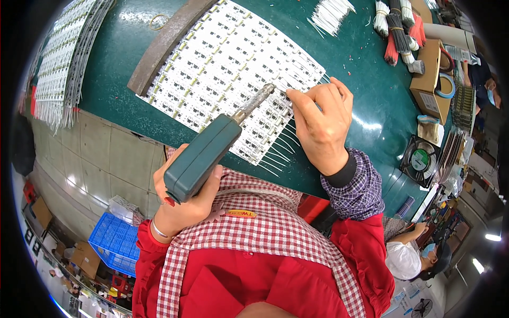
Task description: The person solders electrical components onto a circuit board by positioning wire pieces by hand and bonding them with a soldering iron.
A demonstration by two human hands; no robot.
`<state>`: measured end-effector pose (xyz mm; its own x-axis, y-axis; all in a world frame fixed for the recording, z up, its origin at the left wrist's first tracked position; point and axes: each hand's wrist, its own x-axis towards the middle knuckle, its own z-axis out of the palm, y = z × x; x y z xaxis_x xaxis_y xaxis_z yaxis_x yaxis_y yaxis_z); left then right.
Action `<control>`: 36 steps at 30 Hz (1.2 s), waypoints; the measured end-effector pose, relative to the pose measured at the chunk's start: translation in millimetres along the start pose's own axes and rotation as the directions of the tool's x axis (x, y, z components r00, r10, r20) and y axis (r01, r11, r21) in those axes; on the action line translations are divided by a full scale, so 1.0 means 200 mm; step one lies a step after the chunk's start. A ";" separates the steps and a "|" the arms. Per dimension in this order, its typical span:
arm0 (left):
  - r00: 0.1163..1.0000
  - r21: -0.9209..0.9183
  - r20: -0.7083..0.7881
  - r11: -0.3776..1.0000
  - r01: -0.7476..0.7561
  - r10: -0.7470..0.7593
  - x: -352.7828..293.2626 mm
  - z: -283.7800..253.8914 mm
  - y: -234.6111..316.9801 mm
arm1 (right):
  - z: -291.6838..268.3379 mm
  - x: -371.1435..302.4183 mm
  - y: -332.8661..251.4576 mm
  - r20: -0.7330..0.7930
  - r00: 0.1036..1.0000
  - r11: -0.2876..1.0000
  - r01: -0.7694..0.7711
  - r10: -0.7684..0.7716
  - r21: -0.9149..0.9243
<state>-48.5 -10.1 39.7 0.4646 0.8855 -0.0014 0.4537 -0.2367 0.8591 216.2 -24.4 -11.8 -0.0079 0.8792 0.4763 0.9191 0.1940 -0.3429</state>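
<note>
My left hand (191, 204) is wrapped round the dark green handle of a soldering gun (204, 156). Its metal tip reaches up and right over a sheet of white circuit boards (228, 58), close to the sheet's right side. Beside that tip, my right hand (323, 119) pinches a thin wire between thumb and forefinger; most of the wire is hidden by the fingers. White wires (278, 148) stick out from the sheet's lower right edge, partly under my right hand. More white wires lie across the sheet's upper right part.
A curved metal bar (164, 50) lies along the sheet's left edge. Stacked board sheets (63, 58) stand far left. Loose white wires (331, 16) lie at the back, wire bundles (395, 32) at the back right. A cardboard box (432, 79) and a fan (420, 160) stand right.
</note>
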 end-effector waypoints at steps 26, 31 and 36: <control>0.985 0.287 -0.026 0.945 -0.156 0.171 -0.10 -0.02 -0.06 | -0.06 -0.03 -0.04 -0.101 0.995 1.000 0.017 -0.018 -0.012; 0.993 0.165 0.005 0.979 -0.121 0.122 -0.06 -0.02 -0.04 | 0.01 -0.03 -0.03 -0.072 0.996 0.998 0.048 -0.044 0.043; 0.999 0.034 -0.025 0.999 -0.022 0.023 -0.04 0.00 -0.03 | 0.03 -0.02 -0.03 -0.064 0.997 0.999 0.042 -0.040 0.028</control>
<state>-54.8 -14.9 35.2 0.4558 0.8896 0.0307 0.4690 -0.2693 0.8411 209.5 -27.1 -16.4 -0.0194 0.8410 0.5408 0.9065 0.2430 -0.3454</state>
